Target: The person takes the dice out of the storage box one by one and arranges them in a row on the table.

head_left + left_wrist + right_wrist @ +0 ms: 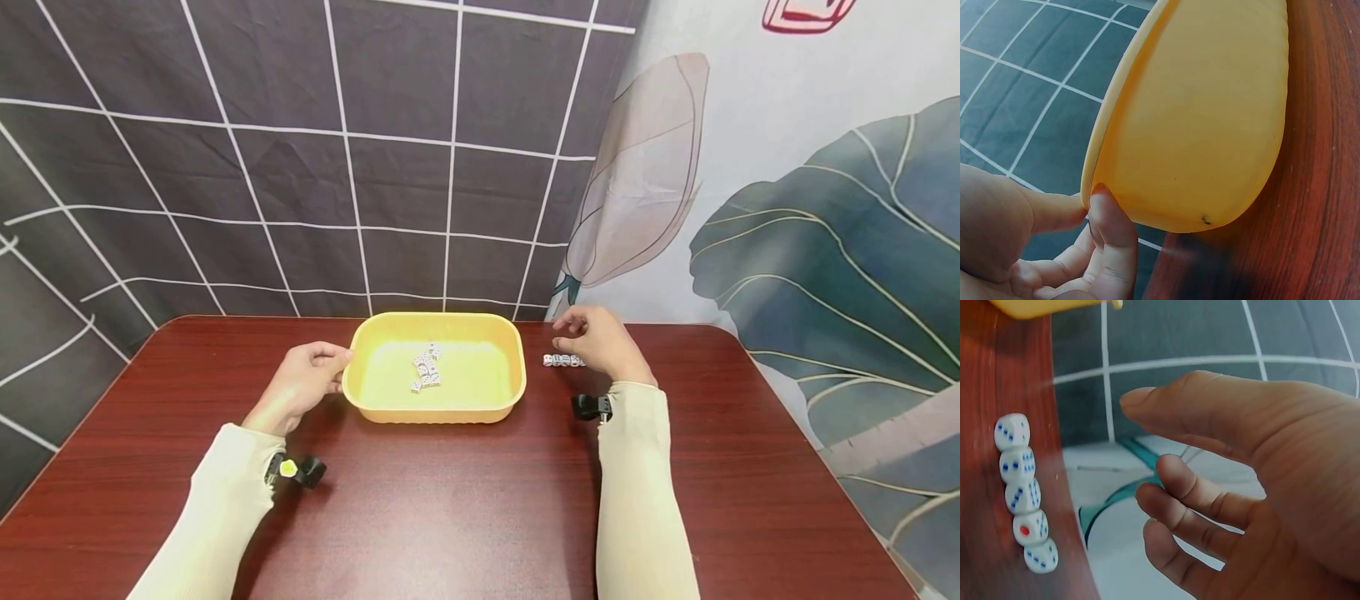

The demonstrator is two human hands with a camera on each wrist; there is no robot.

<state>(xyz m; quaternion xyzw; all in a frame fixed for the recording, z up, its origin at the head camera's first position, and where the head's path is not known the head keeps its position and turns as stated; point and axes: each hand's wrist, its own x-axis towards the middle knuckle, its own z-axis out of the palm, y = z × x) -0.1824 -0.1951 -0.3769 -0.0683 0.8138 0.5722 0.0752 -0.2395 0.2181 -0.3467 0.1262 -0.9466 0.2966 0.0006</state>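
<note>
L hand (302, 382) pinches yellow tub (435, 415) by rim; R hand (602, 342) free, nr 5 dice (1022, 496), blue/red pips (1024, 530).

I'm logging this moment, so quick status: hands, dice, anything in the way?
Left hand pinching yellow tray by its rim. Right hand empty, near five lined-up dice. More dice inside tray. Nothing visibly blocking the row.

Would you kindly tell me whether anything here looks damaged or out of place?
One small thing: a dark mark shows on the otherwise plain yellow tub, near the left hand. I cannot tell whether it is dirt or damage.
</note>
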